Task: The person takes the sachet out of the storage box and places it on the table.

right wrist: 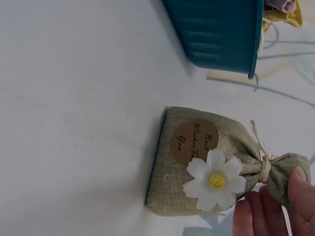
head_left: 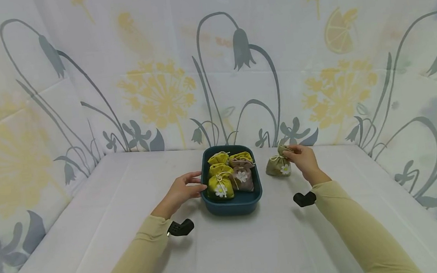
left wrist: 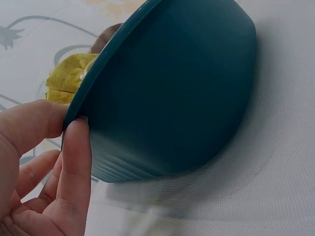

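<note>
My left hand [head_left: 184, 190] pinches the left rim of a dark teal plastic basin [head_left: 230, 208], thumb and finger on either side of the edge in the left wrist view. Inside lie several drawstring sachets: yellow ones [head_left: 216, 180] on the left and a mauve one [head_left: 246, 181] with a white flower on the right. Right of the basin, my right hand [head_left: 302, 160] grips the gathered neck of an olive-green drawstring sachet [right wrist: 202, 167]. That sachet bears a white fabric daisy [right wrist: 215, 180] and a round brown label [right wrist: 194, 141], and its bottom is at the tabletop.
A white cloth covers the table [head_left: 252, 250]. Behind it rises a backdrop [head_left: 214, 89] printed with grey and yellow flowers. Black wrist cameras [head_left: 181, 227] sit on both sleeves, close over the cloth.
</note>
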Demonstrator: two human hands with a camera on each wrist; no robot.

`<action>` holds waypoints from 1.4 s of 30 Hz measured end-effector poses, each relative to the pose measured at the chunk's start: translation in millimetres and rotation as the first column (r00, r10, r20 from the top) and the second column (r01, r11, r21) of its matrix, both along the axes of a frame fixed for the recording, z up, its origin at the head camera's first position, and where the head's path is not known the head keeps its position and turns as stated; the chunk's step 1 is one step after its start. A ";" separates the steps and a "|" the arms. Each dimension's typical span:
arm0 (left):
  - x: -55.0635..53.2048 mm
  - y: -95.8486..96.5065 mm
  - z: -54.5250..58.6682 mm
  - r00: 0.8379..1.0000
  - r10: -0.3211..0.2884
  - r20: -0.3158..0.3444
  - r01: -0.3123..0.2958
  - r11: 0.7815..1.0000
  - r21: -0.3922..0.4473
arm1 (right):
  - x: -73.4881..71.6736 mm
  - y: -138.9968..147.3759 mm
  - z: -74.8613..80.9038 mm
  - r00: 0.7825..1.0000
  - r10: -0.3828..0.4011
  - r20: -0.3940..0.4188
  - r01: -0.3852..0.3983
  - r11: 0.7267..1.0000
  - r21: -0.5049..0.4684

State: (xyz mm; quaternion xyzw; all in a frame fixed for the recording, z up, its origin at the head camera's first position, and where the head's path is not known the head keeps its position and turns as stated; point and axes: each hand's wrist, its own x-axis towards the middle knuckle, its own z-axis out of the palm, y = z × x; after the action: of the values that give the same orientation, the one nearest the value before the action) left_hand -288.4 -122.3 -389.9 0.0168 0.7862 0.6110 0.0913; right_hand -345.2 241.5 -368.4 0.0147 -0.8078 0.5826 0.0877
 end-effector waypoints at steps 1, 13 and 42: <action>0.1 -0.1 0.2 1.000 0.002 -0.001 -0.002 1.000 -0.002 | 0.8 1.0 0.4 1.000 -0.001 0.003 0.001 1.000 0.014; 0.1 -0.5 0.7 1.000 -0.002 0.002 0.002 1.000 0.007 | 18.4 16.8 2.6 1.000 -0.016 0.026 0.013 0.995 0.095; -1.2 -0.3 -1.3 1.000 -0.002 -0.003 0.002 1.000 0.006 | 61.2 28.4 4.4 0.999 -0.035 0.036 0.031 0.995 0.098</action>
State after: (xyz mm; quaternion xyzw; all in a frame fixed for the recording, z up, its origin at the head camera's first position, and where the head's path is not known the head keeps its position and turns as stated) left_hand -289.6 -122.6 -391.2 0.0187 0.7844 0.6133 0.0909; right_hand -284.0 270.0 -364.0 -0.0054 -0.8370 0.5411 0.0815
